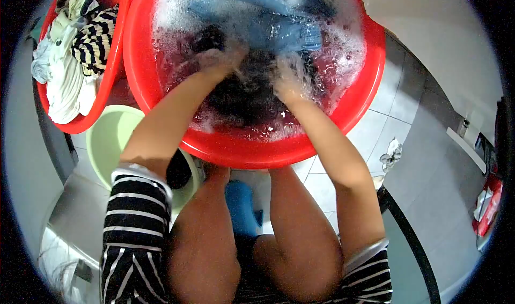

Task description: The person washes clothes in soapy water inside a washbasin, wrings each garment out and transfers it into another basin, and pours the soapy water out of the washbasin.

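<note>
Both my hands are in soapy water inside a large red basin (252, 156). My left hand (229, 59) is partly under the surface, its fingers blurred by water and foam. My right hand (288, 83) is half sunk too, with water splashing over it, so its fingers do not show clearly. Between and below them lies dark, soaked cloth (241, 97). Just beyond the hands floats blue denim clothing (289, 34), wet and bunched, with part of it reaching the basin's far side. White suds (343, 46) ring the water.
At the upper left, a second red basin (80, 124) holds white clothes (67, 84) and a black-striped garment (96, 41). A pale green tub (104, 137) with something dark in it stands near my left forearm. A blue plastic object (241, 207) sits between my legs on the tiled floor (324, 188).
</note>
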`<state>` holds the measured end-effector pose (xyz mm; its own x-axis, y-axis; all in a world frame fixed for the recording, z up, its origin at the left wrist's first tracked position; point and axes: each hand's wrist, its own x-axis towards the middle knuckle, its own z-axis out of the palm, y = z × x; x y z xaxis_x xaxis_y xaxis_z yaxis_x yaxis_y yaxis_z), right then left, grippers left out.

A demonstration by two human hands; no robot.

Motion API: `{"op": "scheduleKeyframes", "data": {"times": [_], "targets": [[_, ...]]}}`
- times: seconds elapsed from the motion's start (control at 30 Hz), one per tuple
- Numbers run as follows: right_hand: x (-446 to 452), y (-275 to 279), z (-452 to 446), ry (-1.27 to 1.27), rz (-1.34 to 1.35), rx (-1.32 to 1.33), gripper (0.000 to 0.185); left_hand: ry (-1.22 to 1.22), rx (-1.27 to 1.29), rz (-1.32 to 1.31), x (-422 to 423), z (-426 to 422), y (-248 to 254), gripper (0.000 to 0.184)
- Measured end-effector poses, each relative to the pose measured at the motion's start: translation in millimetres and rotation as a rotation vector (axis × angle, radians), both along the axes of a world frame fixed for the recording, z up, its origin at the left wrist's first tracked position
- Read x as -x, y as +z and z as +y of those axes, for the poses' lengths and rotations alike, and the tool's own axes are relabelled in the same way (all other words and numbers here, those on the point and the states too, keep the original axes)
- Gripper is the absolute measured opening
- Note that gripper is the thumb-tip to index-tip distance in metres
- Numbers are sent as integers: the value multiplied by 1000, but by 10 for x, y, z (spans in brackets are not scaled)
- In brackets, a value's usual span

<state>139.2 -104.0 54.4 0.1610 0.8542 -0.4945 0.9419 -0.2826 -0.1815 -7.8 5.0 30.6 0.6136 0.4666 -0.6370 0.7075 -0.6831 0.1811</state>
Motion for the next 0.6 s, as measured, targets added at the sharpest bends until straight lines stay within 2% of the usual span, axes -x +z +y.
{"op": "scheduleKeyframes", "data": {"times": [0.07,0.1,0.17,0.2,0.23,0.27,0.3,0.33,0.43,0.47,0.5,0.57,0.6], "targets": [[76,-1,36,-118,-26,-4,48,537,317,-156,25,-5,-84,82],[128,-21,79,-226,-31,2,44,731,389,-266,10,-46,-67,74],[152,-254,204,-650,193,-89,38,1046,606,-736,-125,-163,72,58],[141,-330,271,-879,459,-169,35,1085,715,-953,-189,-201,242,50],[121,-418,311,-1035,775,-234,32,998,687,-1085,-233,-248,394,44],[106,-435,315,-1124,1116,-305,30,634,227,-1058,-222,-281,634,38],[134,-92,281,-1313,1589,-543,29,373,-324,-975,-211,-314,876,32],[145,-349,171,-1288,1837,-341,25,518,-23,-1084,-231,-421,868,33],[381,441,205,-1474,1575,-664,23,669,107,-1029,-214,-445,885,29],[357,483,186,-1544,1385,-413,22,651,1,-945,-206,-353,775,33],[405,732,212,-1540,1317,-410,24,635,47,-805,-209,-196,850,36],[387,1026,136,-1351,1218,-292,26,536,-65,-648,-158,-1,883,38],[317,986,56,-1219,1238,-326,25,523,-180,-732,-78,39,778,39]]}}
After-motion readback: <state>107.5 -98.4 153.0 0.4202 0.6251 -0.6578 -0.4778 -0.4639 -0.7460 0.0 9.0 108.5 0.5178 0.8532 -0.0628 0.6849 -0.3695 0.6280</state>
